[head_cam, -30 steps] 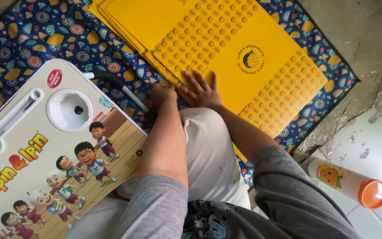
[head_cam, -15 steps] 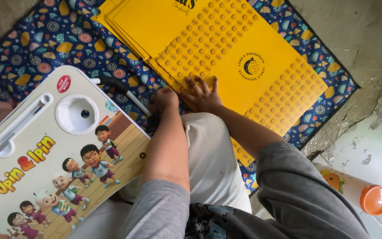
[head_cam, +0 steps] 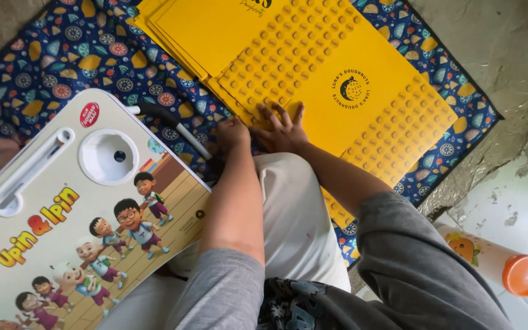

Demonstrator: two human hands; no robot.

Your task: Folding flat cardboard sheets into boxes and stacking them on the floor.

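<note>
A stack of flat yellow cardboard sheets [head_cam: 313, 67], embossed with rows of round bumps and a dark round mark, lies on a blue patterned mat [head_cam: 74, 67] at the 12 o'clock part of the view. The right hand [head_cam: 283, 129] presses flat on the stack's near edge, fingers spread, grasping nothing. Just beside it at 9 o'clock, the left hand [head_cam: 233, 133] is curled into a fist at the sheets' corner; whether it pinches a sheet cannot be told. The mat covers a rough grey concrete floor [head_cam: 508, 49], which gives way to worn white tiles [head_cam: 520, 201] at 4 o'clock. There a pale bottle with an orange cap [head_cam: 496, 263] lies on its side, partly behind the grey sleeve [head_cam: 410, 269]. A folding lap table with cartoon children [head_cam: 74, 214] fills the 8 o'clock side, cut off by the frame, a black-and-white leg [head_cam: 172, 122] showing past its top edge. The stack's far end runs out of view. Since half a second ago, the hands sit almost where they were, the view having shifted only slightly.
</note>
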